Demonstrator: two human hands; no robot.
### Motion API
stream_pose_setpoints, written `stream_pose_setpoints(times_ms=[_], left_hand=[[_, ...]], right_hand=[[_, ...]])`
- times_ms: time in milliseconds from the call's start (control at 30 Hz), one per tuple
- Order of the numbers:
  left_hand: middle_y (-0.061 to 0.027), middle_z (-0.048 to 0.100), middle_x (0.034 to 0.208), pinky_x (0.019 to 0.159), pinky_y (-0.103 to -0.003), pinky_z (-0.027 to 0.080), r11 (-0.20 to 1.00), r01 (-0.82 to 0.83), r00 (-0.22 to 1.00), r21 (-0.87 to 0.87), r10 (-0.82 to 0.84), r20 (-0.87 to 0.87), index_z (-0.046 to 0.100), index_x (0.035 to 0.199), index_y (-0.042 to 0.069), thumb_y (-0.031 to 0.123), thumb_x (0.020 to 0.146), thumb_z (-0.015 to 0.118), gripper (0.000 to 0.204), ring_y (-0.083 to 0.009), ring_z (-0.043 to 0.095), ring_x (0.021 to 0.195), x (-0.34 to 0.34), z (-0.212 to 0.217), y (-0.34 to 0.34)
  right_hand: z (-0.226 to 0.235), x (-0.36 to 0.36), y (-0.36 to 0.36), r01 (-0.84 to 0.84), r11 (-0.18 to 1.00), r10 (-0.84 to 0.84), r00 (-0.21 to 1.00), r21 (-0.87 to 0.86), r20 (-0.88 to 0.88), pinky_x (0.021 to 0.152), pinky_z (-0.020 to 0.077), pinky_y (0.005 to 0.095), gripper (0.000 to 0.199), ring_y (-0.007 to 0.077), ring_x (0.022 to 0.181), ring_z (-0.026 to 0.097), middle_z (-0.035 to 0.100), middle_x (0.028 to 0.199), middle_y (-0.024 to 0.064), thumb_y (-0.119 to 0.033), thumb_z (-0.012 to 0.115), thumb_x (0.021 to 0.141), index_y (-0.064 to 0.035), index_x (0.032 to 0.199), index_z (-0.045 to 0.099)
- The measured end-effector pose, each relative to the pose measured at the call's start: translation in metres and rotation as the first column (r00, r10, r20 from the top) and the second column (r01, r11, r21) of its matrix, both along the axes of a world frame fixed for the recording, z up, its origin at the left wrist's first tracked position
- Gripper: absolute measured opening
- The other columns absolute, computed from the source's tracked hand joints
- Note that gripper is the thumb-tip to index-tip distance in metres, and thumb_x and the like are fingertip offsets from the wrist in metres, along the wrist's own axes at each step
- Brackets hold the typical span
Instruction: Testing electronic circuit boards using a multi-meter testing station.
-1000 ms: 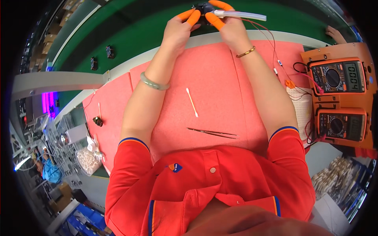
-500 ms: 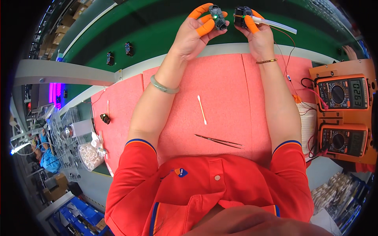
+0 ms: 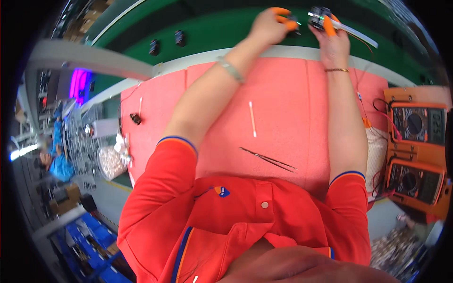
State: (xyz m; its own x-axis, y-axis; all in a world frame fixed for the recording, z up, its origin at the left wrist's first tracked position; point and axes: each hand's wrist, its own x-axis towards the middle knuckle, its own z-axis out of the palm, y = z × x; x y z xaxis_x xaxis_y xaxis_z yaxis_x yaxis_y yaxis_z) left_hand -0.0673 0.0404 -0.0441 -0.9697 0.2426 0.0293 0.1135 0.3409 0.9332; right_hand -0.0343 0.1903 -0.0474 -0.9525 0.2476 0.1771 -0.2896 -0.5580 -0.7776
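My left hand [image 3: 270,27], with orange finger cots, is palm down over the green surface beyond the mat. Its fingers are closed on a small dark electronic module [image 3: 294,24], mostly hidden and blurred, with a small light showing. Just to the right, my right hand [image 3: 334,46] grips a black boxy module [image 3: 318,18] with a green glow. A white tube [image 3: 359,35] sticks out to the right from the same hand, and a thin wire trails down from there. The two modules are close together but apart.
On the pink mat [image 3: 278,108] lie a cotton swab [image 3: 252,119], tweezers [image 3: 268,159] and a small black part [image 3: 136,118]. Two dark modules [image 3: 179,37] stand on the green surface [image 3: 212,35]. Two orange multimeters [image 3: 415,121] are at right; a bag of swabs [image 3: 111,162] is at left.
My left hand has turned from palm up to palm down and moved right with its module. My right hand has shifted slightly, still holding the black module. The whole view has swung somewhat.
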Motion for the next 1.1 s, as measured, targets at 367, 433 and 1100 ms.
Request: stream_pose_setpoints(times_ms=[367, 433, 1100], left_hand=[[-0.0147, 0.050, 0.109, 0.077, -0.037, 0.044, 0.351, -0.580, 0.776, -0.735, -0.037, -0.630, 0.050, 0.110, 0.012, 0.032, 0.074, 0.056, 0.041, -0.0297, 0.051, 0.096, 0.016, 0.030, -0.151], [-0.0165, 0.055, 0.101, 0.077, -0.038, 0.043, 0.322, -0.439, 0.898, -0.839, 0.194, -0.396, 0.045, 0.115, 0.010, 0.032, 0.074, 0.056, 0.048, -0.0302, 0.054, 0.091, 0.016, 0.027, -0.179], [-0.0108, 0.050, 0.102, 0.080, -0.029, 0.045, 0.749, 0.051, 0.901, 0.661, -0.320, 0.292, 0.042, 0.107, -0.003, 0.004, 0.082, 0.047, 0.027, -0.0179, 0.052, 0.090, 0.029, 0.009, -0.041]], right_hand=[[0.003, 0.003, -0.009, 0.038, 0.998, -0.041, 0.998, 0.051, 0.055, 0.079, 0.0466, 0.0371, 0.029, 0.0224, 0.090, 0.053, 0.051, 0.100, 0.0105, -0.005, 0.049, 0.081, 0.0011, 0.109, 0.045], [0.004, 0.003, -0.013, 0.025, 0.997, -0.028, 0.999, 0.072, 0.043, 0.077, 0.0471, 0.0364, 0.028, 0.0209, 0.089, 0.053, 0.052, 0.099, 0.0098, -0.005, 0.049, 0.081, 0.0004, 0.108, 0.046], [0.004, 0.013, -0.022, 0.017, 0.976, -0.031, 0.998, 0.217, 0.059, 0.065, 0.0472, 0.0230, 0.032, 0.0115, 0.077, 0.055, 0.056, 0.088, 0.0070, -0.005, 0.059, 0.074, 0.0009, 0.103, 0.049]])
